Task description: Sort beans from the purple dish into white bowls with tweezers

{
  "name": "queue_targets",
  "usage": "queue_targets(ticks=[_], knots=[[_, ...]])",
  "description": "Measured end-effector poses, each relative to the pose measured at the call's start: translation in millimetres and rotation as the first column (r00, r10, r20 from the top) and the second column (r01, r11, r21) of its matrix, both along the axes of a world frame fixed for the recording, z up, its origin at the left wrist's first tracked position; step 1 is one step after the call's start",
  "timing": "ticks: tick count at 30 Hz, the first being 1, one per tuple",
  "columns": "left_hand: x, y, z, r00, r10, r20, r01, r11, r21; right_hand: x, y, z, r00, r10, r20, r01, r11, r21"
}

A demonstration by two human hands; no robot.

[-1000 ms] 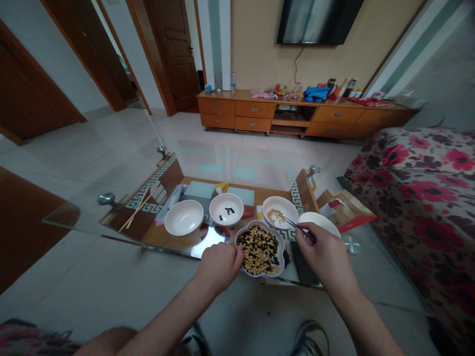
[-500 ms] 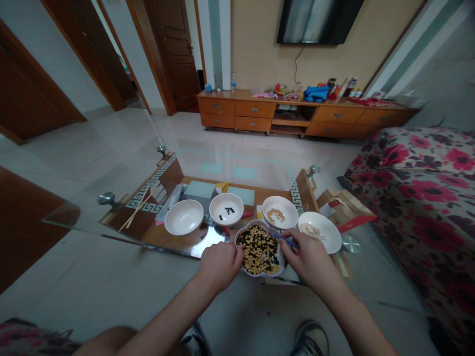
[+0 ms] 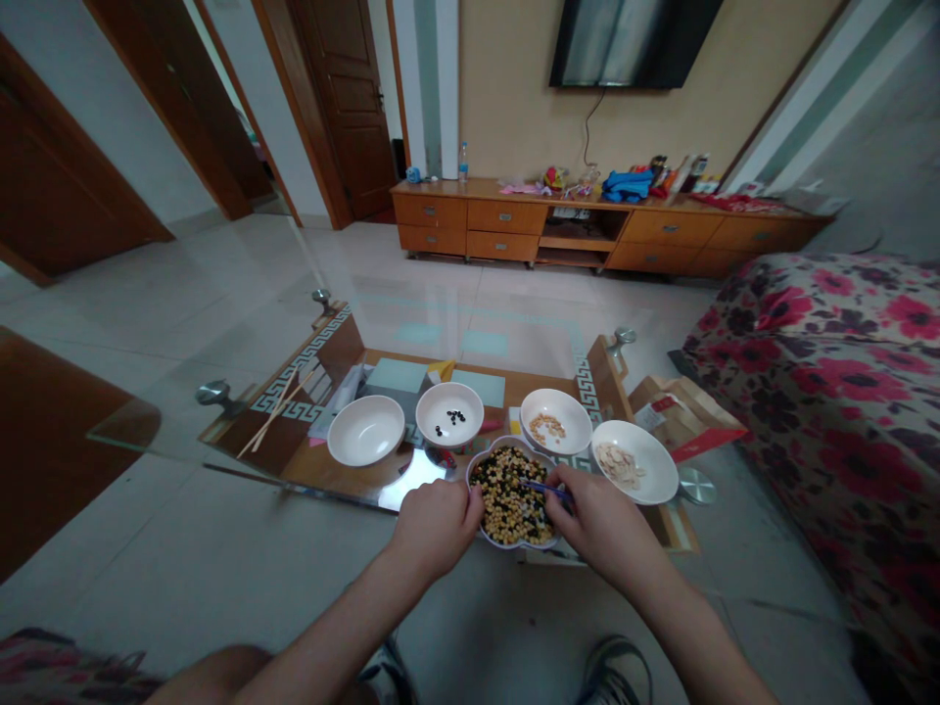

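Note:
My left hand (image 3: pixel 439 527) is closed on the left rim of a scalloped, pale bowl (image 3: pixel 556 541) at the table's front edge. Mixed yellow and black beans (image 3: pixel 512 494) fill it. Purple tweezers (image 3: pixel 547 488) are pinched in my right hand (image 3: pixel 593 511), their tip over the beans. Behind stand white bowls: the left one (image 3: pixel 365 431) shows nothing inside, another (image 3: pixel 449 415) has several black beans (image 3: pixel 455 417), and a third (image 3: pixel 556 421) holds yellow beans (image 3: pixel 547 428). Nearest my right hand, a bowl (image 3: pixel 657 470) contains pale, flat pieces (image 3: pixel 621 465).
All the bowls stand on a glass-topped table (image 3: pixel 168 431). Wooden chopsticks (image 3: pixel 275 416) lie at its left. A brown paper bag (image 3: pixel 686 416) stands right of the bowls, near a flower-patterned sofa (image 3: pixel 844 313). A low wooden cabinet (image 3: pixel 503 217) lines the far wall.
My right hand has moved left and slightly down, carrying the tweezers' tip further over the beans. More of the pale pieces in the right bowl now show. My left hand stays on the rim.

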State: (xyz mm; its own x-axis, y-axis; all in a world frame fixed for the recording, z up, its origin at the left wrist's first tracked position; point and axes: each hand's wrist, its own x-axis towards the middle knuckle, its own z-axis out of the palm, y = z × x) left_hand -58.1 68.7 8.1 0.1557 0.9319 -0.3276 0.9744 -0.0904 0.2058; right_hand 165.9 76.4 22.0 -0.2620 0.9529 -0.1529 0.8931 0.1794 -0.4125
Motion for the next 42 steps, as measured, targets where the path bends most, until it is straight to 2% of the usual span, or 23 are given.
queue_targets(ticks=[13,22,31,42], knots=[[0.1,-0.2,0.9,1.0,0.006,0.005,-0.006,1.0,-0.006,-0.2,-0.4,-4.7,0.999,0.037,-0.004,-0.037,0.997,0.069],[1.3,-0.6,3.7,1.0,0.003,-0.005,-0.003,1.0,-0.013,-2.5,-1.2,-0.8,0.998,0.058,0.015,-0.058,0.998,0.034],[1.3,0.0,1.2,1.0,0.001,0.005,-0.001,1.0,0.0,-0.5,-4.0,-1.3,0.995,0.099,0.005,-0.099,0.984,0.145],[0.2,-0.2,1.6,1.0,0.002,-0.005,-0.002,1.0,-0.012,1.7,-3.3,0.5,0.997,0.057,0.06,-0.065,0.987,0.149]])
